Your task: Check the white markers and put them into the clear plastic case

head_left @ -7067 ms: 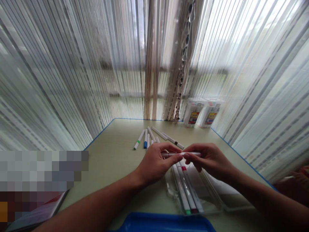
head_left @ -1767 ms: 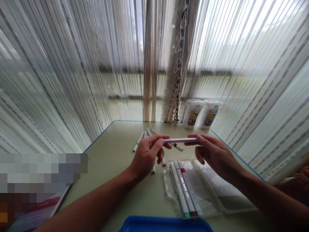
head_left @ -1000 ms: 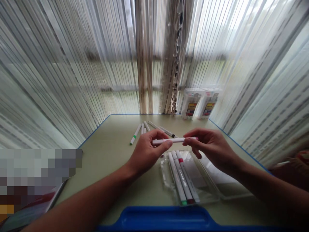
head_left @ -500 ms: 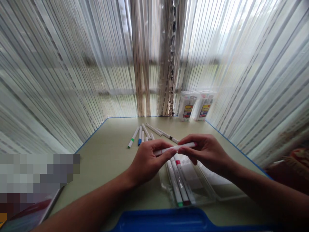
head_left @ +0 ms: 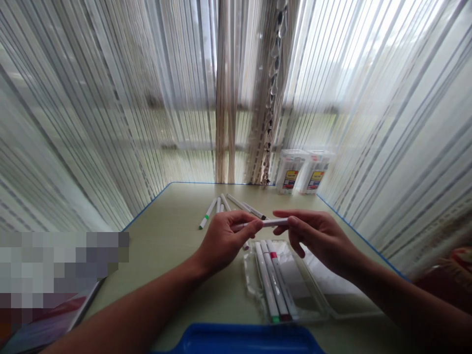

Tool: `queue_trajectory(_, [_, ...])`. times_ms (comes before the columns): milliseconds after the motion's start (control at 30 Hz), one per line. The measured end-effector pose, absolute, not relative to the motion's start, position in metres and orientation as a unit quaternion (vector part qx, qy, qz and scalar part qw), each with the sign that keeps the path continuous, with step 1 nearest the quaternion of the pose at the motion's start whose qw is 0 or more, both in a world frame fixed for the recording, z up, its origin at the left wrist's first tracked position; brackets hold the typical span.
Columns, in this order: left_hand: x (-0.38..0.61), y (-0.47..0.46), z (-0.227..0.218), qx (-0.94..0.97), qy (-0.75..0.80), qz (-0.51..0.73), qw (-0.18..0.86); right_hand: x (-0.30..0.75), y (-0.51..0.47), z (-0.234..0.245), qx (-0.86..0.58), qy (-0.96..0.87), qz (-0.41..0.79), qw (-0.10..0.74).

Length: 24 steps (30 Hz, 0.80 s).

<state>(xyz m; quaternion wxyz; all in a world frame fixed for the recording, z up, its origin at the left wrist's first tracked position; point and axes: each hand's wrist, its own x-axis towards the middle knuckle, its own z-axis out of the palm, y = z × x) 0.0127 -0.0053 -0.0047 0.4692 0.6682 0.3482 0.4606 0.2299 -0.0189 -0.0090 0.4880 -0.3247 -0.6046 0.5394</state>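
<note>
head cam | worktop (head_left: 162, 241) spreads out left of the hands, its blue rim (head_left: 199, 183) well beyond them, blue tray (head_left: 250, 339) on the near side | clear case (head_left: 304, 295) lying open just below | left hand (head_left: 226, 243) and right hand (head_left: 319, 238) kinda face each other, fingers bent, both gripping the white marker (head_left: 273, 223) between them

Left grip (head_left: 223, 241) and right grip (head_left: 320, 235) pinch thumb toward fingers, forearms (head_left: 147, 297) angling inward.
</note>
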Motion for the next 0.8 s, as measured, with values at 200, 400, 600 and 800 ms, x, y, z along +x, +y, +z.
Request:
queue_trajectory(200, [0.01, -0.001, -0.009, 0.643, 0.34, 0.474, 0.497, 0.228, -0.019, -0.003, -0.294, -0.569, 0.602, 0.476])
queue_trajectory(400, [0.011, 0.0, -0.011, 0.636, 0.337, 0.481, 0.501, 0.228, -0.018, -0.003, -0.29, -0.562, 0.613, 0.474])
queue_trajectory(600, [0.012, -0.001, -0.011, 0.641, 0.345, 0.471, 0.498, 0.232, -0.012, -0.012, -0.353, -0.6, 0.531, 0.483])
queue_trajectory(800, [0.012, 0.004, -0.009, 0.59, 0.316, 0.521, 0.529, 0.23, -0.01, -0.006, -0.355, -0.547, 0.546, 0.525])
